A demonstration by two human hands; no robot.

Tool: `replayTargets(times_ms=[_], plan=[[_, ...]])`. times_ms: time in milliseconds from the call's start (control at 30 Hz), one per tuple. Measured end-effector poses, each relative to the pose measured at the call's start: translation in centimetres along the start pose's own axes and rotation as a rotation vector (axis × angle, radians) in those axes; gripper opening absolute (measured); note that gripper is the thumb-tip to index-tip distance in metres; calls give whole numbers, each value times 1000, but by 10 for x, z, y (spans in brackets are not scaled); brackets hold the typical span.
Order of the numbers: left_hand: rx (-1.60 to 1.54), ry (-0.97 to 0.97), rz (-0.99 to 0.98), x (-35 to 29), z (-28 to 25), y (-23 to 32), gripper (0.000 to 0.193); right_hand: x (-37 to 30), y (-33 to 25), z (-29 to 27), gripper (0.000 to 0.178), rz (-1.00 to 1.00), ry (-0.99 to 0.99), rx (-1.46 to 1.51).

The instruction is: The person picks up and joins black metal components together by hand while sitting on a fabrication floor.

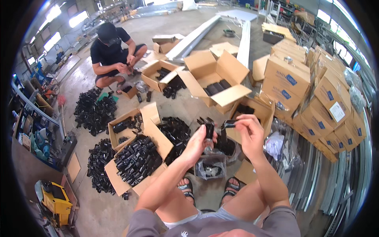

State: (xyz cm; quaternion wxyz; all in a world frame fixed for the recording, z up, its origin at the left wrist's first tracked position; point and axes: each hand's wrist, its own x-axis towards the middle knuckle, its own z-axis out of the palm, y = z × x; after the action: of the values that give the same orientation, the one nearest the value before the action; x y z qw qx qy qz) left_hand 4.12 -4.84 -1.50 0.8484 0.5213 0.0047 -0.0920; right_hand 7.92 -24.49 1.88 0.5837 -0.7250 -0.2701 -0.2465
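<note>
In front of me, my left hand [196, 143] is closed around several small black parts [209, 126], their ends sticking up past the fingers. My right hand [251, 132] pinches a black angled piece [229, 124] between thumb and fingertips, just right of the left hand and apart from it. The exact kind of these parts cannot be made out. Beneath the hands stands a small box lined with clear plastic [199, 170], with dark pieces inside. A loose heap of black parts [173, 132] lies beyond my left forearm, beside an open carton [111, 173] full of similar parts.
Across the floor at the left, a co-worker [108, 51] sits handling a small part. More black heaps [94, 112] and open cartons [197, 65] surround me. Stacked closed cartons [286, 77] and long metal profiles [312, 177] line the right. A yellow machine [57, 205] stands lower left.
</note>
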Motion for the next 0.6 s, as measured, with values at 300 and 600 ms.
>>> replayTargets(times_ms=[300, 600], plan=[[-156, -18, -27, 0, 5, -18, 43, -14, 17, 9, 7, 120, 121, -36], [-170, -55, -180, 1, 5, -24, 36, -21, 22, 19, 8, 158, 137, -28]])
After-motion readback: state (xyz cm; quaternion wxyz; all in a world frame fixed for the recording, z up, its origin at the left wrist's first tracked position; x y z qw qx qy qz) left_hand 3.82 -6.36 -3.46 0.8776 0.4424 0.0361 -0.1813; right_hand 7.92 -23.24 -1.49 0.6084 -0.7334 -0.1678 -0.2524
